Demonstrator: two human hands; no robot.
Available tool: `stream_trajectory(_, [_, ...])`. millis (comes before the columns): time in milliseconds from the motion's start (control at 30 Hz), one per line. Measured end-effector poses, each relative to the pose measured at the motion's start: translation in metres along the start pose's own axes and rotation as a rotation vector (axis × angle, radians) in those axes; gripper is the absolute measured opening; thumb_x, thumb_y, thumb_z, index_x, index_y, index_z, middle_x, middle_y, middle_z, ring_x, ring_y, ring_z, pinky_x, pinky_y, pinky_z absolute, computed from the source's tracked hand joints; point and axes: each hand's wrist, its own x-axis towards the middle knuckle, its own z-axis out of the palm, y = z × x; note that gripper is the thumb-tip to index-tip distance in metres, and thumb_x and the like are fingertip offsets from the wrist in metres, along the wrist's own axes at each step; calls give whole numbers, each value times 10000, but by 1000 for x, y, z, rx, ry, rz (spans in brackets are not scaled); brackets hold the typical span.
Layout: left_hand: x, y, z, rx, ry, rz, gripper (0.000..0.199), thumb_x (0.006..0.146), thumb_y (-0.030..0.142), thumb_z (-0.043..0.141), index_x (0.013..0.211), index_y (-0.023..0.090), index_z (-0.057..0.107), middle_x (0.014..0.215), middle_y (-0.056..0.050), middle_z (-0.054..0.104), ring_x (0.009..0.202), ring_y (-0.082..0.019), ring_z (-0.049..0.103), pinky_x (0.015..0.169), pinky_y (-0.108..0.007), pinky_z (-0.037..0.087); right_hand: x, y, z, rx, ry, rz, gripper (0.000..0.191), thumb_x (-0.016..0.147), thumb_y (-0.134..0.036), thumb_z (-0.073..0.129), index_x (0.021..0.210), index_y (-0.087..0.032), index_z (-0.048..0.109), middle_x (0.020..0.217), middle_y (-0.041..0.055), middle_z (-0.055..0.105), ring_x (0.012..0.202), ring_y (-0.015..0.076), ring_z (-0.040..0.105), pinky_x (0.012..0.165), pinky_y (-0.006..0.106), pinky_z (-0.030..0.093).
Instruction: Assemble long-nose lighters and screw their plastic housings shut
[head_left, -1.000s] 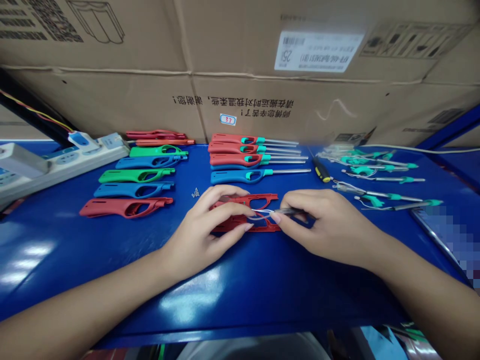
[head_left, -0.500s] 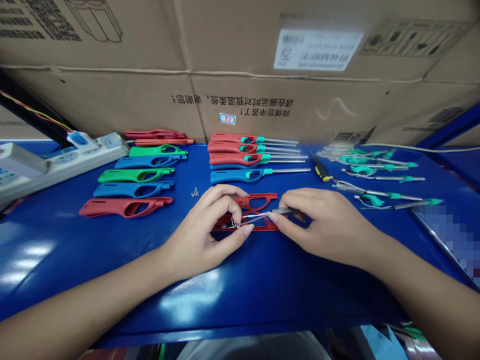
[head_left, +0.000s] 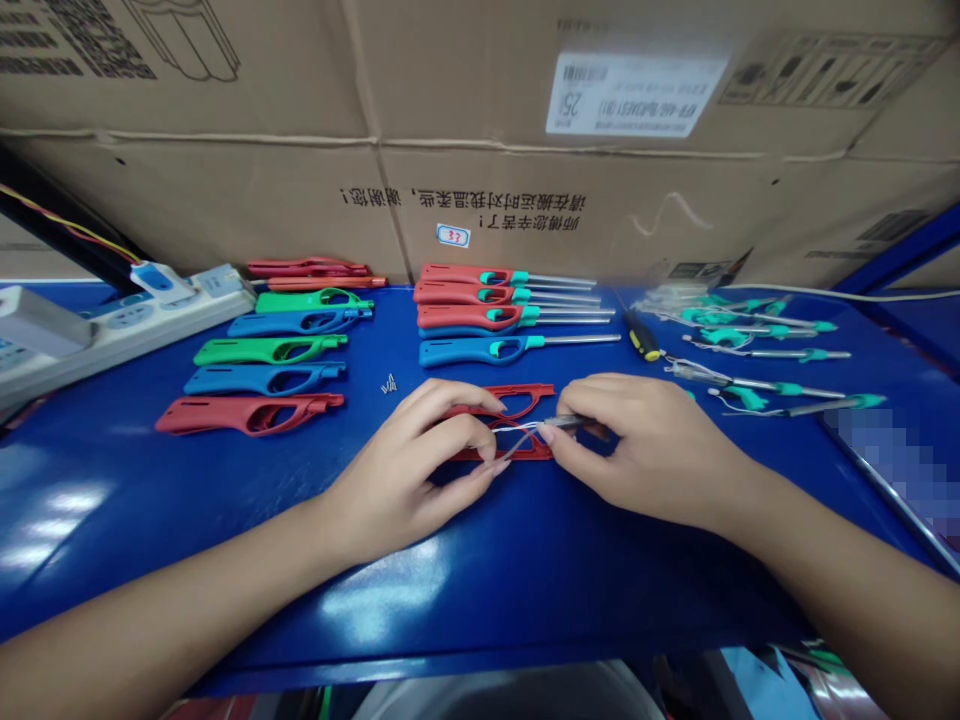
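Between thumb and index finger, my left hand (head_left: 424,470) pinches a thin grey tube (head_left: 517,446). A white wire (head_left: 517,428) runs alongside it from the metal lighter nozzle (head_left: 566,422), which my right hand (head_left: 652,450) grips near its end. Most of the nozzle is hidden by the right fingers. Under both hands lie two red lighter shell halves, the farther half (head_left: 536,390) and the nearer half (head_left: 538,453). The left hand covers their handle ends.
Left are several coloured lighter shells (head_left: 247,412); assembled lighters (head_left: 465,350) lie centre back. Nozzle assemblies (head_left: 795,388) and a screwdriver (head_left: 641,338) are at right. Small screws (head_left: 388,384) lie beyond my left hand. A power strip (head_left: 127,320) and cardboard box (head_left: 480,90) stand behind.
My left fingers have shifted slightly right along the thin tube, and the black end piece and looped wire are now hidden behind them. The right hand stays on the nozzle.
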Motion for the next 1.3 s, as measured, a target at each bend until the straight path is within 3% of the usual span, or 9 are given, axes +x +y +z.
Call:
stream_trajectory(167, [1,-1,0,-86,74,-67,107,905,157,688,934,193,591,1131,-58,642,1095,-170,612,970,-303,484,-1,1,0,15,13,-31,257,938,-337,545,739,-185,598,707,5,618,647,130,520,619,272,331])
stream_trajectory(333, [4,-5,-2,-328,145,-281,179,1011,328,534,1103,209,631,1121,-56,683,1069,-199,647,954,-348,509,0,1,-5,32,74,-100,243,935,-329,544,751,-178,597,712,13,621,642,131,522,607,272,335])
stream_trajectory(467, [5,-9,-4,-294,107,-442,319,1057,382,424,1089,237,706,1110,-23,737,1058,-197,670,969,-342,498,-1,3,-9,8,115,-130,250,940,-337,541,756,-178,602,721,21,641,663,142,557,616,278,348])
stream_trajectory(667, [6,-14,-4,-231,5,-456,258,1002,377,544,1061,234,751,1018,-25,767,918,-190,699,836,-322,556,-1,10,-14,-118,131,-194,262,948,-349,520,764,-182,603,705,22,636,685,160,569,631,290,345])
stream_trajectory(800, [9,-16,-6,-258,33,-431,208,965,341,606,1028,210,754,1024,-43,775,924,-196,718,846,-339,585,0,13,-16,-195,4,-220,300,961,-367,501,754,-178,610,698,36,613,694,172,549,618,300,312])
stream_trajectory(1067, [10,-17,-13,-218,-84,-397,195,944,287,633,1080,239,765,1015,-45,771,853,-179,731,738,-299,613,3,20,-11,-184,-182,-229,303,981,-370,496,770,-178,597,744,33,617,699,159,532,648,295,315])
stream_trajectory(1300, [6,-18,-14,51,-114,-181,215,956,150,588,1067,199,765,996,-61,743,897,-181,705,817,-321,587,4,20,-10,-137,-289,-218,269,973,-330,523,756,-179,574,754,30,625,717,161,552,652,288,308])
